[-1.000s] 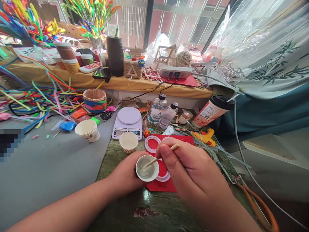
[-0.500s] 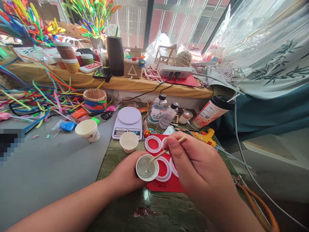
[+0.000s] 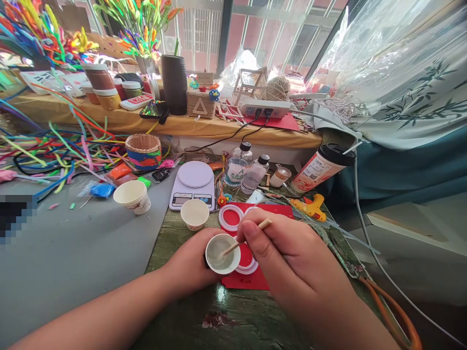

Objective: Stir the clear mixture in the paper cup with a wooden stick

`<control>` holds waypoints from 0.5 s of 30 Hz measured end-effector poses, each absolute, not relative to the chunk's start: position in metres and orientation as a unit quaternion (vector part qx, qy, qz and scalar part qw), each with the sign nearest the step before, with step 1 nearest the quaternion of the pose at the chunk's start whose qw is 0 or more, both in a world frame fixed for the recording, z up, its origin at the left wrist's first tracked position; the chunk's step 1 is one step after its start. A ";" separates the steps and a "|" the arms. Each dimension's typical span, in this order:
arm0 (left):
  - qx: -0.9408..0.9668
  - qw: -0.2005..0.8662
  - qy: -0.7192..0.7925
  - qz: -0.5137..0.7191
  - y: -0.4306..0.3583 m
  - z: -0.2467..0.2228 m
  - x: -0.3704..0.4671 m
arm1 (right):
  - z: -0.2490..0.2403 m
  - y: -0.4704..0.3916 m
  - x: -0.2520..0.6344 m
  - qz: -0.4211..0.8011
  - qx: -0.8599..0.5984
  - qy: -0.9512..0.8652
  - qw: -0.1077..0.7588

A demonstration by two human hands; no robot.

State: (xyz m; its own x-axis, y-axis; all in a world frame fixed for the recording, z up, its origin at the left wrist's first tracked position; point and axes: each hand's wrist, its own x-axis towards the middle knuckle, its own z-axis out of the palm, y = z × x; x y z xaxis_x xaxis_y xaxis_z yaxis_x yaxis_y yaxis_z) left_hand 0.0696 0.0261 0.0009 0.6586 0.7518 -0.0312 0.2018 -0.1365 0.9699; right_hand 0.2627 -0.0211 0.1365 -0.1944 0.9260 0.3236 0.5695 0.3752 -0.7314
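Note:
My left hand [image 3: 193, 257] is wrapped round a paper cup [image 3: 223, 270] that holds a clear, greyish liquid. A thin wooden stick [image 3: 233, 247] is pinched between the thumb and fingers of my right hand [image 3: 288, 253], its lower end in the liquid. Beneath my right hand lies a red sheet [image 3: 233, 282] bearing white ring-shaped moulds [image 3: 231, 217], partly hidden by the hand. A second paper cup [image 3: 195, 214] stands behind my left hand, close to a lilac kitchen scale [image 3: 194, 174].
Two clear bottles [image 3: 238, 167] stand behind the sheet. A lidded drink cup [image 3: 317, 167] and a yellow glue gun [image 3: 310, 207] are at the right. Stacked paper cups [image 3: 133, 197] stand left, near scattered pipe cleaners [image 3: 62, 150].
My right hand has moved a little left and down with the stick, whose tip has shifted within the cup. My left hand and its cup look almost unmoved.

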 end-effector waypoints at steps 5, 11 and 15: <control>0.717 0.559 0.334 0.249 0.026 0.003 0.070 | 0.137 -0.021 0.263 0.205 -0.552 -0.704 0.397; 0.717 0.563 0.319 0.258 0.027 -0.002 0.069 | 0.137 -0.022 0.262 0.234 -0.525 -0.726 0.379; 0.717 0.564 0.324 0.251 0.026 0.000 0.069 | 0.136 -0.022 0.263 0.210 -0.545 -0.705 0.402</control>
